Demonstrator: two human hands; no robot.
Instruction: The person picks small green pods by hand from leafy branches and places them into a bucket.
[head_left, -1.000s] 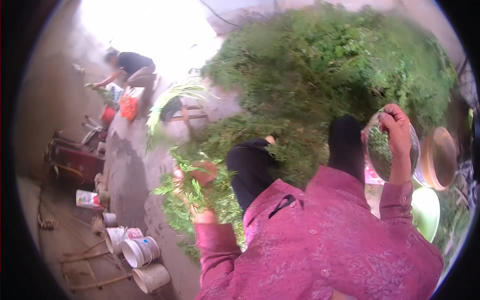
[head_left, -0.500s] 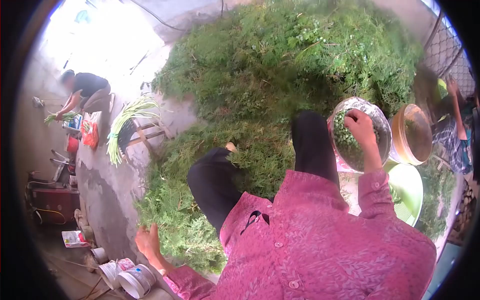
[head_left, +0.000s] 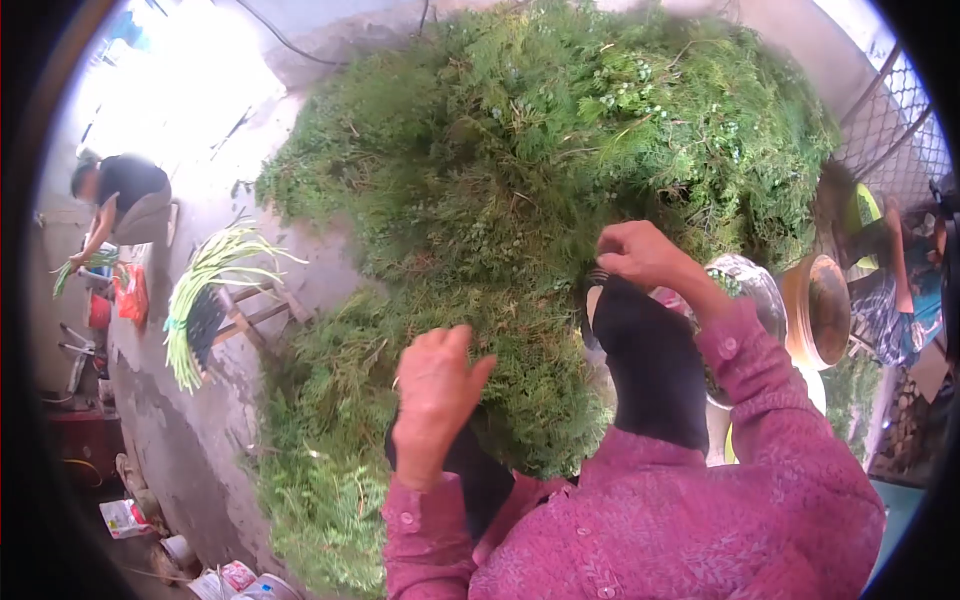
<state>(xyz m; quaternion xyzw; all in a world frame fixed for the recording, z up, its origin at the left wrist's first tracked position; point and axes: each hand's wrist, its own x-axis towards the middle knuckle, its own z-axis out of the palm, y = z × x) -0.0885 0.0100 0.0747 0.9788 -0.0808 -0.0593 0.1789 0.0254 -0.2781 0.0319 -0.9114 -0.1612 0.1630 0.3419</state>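
Note:
My left hand (head_left: 437, 395) is held up above my left knee, fingers stretched and thumb apart, with nothing visible in it. Above my right knee, my right hand (head_left: 640, 254) has its fingers curled together. Whether something small is inside them is hidden. Leafy evergreen branches (head_left: 490, 170) lie heaped in front of both hands, with pale round cones (head_left: 630, 95) among them. A round pale container (head_left: 768, 300) stands to the right, partly covered by my right forearm. Some green bits (head_left: 722, 283) show inside it.
A tan round sieve (head_left: 803, 318) leans beside the container. At the right edge another person's arm (head_left: 898, 265) shows. On the left, a person (head_left: 135, 195) bends over green stalks, near a bundle of long stalks (head_left: 190, 310) on a wooden stool (head_left: 240, 325). White buckets (head_left: 265, 588) lie bottom left.
My right hand has left the container of green bits and moved left, over my right knee. My left hand has risen from the lower left to the middle. The view has shifted slightly.

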